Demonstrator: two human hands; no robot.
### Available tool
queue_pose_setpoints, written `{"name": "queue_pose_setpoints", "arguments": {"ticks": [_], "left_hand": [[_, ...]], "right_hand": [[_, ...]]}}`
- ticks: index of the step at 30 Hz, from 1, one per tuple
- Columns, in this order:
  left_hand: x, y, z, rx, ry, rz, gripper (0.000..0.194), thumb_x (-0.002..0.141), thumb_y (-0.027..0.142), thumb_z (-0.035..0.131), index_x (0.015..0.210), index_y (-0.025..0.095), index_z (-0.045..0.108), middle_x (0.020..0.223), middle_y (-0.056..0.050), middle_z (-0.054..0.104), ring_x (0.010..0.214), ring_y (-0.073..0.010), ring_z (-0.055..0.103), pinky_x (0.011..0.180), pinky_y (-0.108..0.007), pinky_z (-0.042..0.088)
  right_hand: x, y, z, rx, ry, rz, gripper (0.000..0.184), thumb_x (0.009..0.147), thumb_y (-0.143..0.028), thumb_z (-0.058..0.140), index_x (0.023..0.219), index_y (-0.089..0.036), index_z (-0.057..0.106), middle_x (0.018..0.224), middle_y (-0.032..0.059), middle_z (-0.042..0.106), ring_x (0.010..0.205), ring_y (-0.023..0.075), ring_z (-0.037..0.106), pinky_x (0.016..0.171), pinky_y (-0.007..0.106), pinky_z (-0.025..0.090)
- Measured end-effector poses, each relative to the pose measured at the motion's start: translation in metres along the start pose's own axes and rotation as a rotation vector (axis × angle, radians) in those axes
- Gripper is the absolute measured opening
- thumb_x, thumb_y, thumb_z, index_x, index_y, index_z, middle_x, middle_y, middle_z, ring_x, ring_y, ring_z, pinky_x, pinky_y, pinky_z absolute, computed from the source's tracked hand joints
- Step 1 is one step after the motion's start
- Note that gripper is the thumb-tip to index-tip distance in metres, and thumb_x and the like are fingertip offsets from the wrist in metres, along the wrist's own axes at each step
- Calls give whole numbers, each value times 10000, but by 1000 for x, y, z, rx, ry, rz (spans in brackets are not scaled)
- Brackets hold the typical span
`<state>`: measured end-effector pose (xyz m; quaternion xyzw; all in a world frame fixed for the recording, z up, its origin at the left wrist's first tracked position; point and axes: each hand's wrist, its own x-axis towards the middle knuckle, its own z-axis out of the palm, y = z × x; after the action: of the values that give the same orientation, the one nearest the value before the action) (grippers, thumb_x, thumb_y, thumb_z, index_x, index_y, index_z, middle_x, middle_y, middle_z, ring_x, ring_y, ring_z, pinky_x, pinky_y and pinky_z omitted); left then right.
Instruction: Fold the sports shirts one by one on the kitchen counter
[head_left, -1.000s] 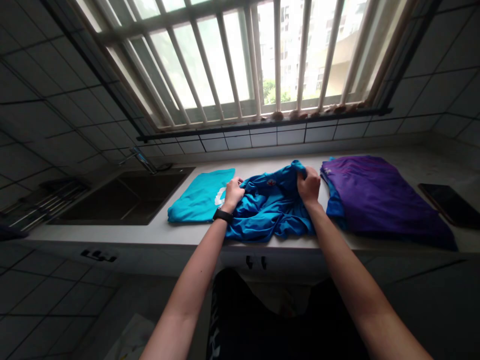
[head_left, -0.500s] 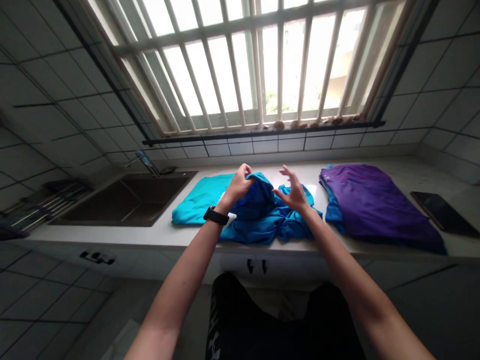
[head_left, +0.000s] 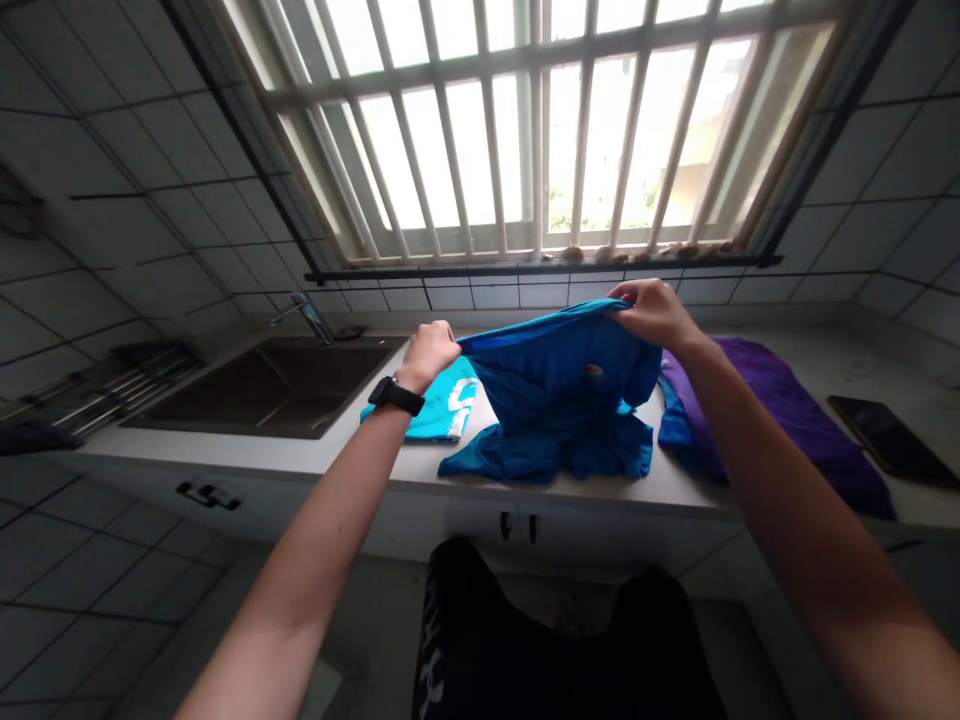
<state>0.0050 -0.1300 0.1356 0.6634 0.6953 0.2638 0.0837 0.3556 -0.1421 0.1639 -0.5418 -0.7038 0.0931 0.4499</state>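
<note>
A blue shirt [head_left: 559, 400] with a small chest badge hangs stretched between my hands above the white counter [head_left: 525, 480], its lower part still bunched on the surface. My left hand [head_left: 429, 352], with a black watch at the wrist, is closed on the shirt's left top corner. My right hand [head_left: 654, 312] is closed on the right top corner, held a little higher. A folded turquoise shirt [head_left: 442, 400] lies just left of it, partly hidden by my left hand and the blue shirt.
A folded purple garment [head_left: 780, 410] lies on the counter to the right, with a dark phone [head_left: 889, 440] beyond it. A dark sink [head_left: 277, 385] with a tap [head_left: 311, 315] sits at the left, a rack of utensils [head_left: 97, 390] further left. A barred window is behind.
My right hand, which had let go with fingers spread, has taken the shirt's right corner. Both hands have lifted and spread the blue shirt up off the counter.
</note>
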Motion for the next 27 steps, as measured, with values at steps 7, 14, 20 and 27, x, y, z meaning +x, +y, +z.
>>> {"name": "queue_pose_setpoints", "arguments": {"ticks": [7, 14, 20, 27], "left_hand": [[17, 19, -23, -889, -142, 19, 192, 958, 211, 469, 958, 134, 644, 853, -93, 746, 896, -232, 758, 931, -430, 612], [22, 32, -33, -688, 266, 459, 417, 941, 543, 651, 1190, 211, 609, 1500, -101, 554, 1525, -275, 384, 1221, -421, 383], [6, 38, -16, -276, 7, 595, 867, 603, 468, 950, 1324, 164, 578, 1437, -160, 602, 1385, -350, 538, 1170, -469, 446], [-50, 73, 64, -289, -449, 713, 910, 598, 431, 953, 1401, 218, 581, 1464, -151, 614, 1359, -393, 565, 1155, -480, 465]], "right_hand": [[2, -17, -50, 114, -597, 126, 187, 653, -221, 899, 759, -149, 762, 676, 4, 688, 632, 160, 605, 619, 302, 512], [-7, -28, -59, -11, 219, 4, 117, 866, -117, 654, 758, -150, 682, 693, -25, 596, 683, 104, 495, 660, 272, 402], [-12, -28, -62, 103, 63, 133, 494, 912, -459, 710, 545, -211, 491, 509, -51, 402, 518, 81, 348, 469, 261, 252], [-13, -34, -34, 219, -72, 97, 526, 818, -700, 739, 651, -219, 609, 544, -14, 497, 562, 164, 547, 496, 286, 451]]}}
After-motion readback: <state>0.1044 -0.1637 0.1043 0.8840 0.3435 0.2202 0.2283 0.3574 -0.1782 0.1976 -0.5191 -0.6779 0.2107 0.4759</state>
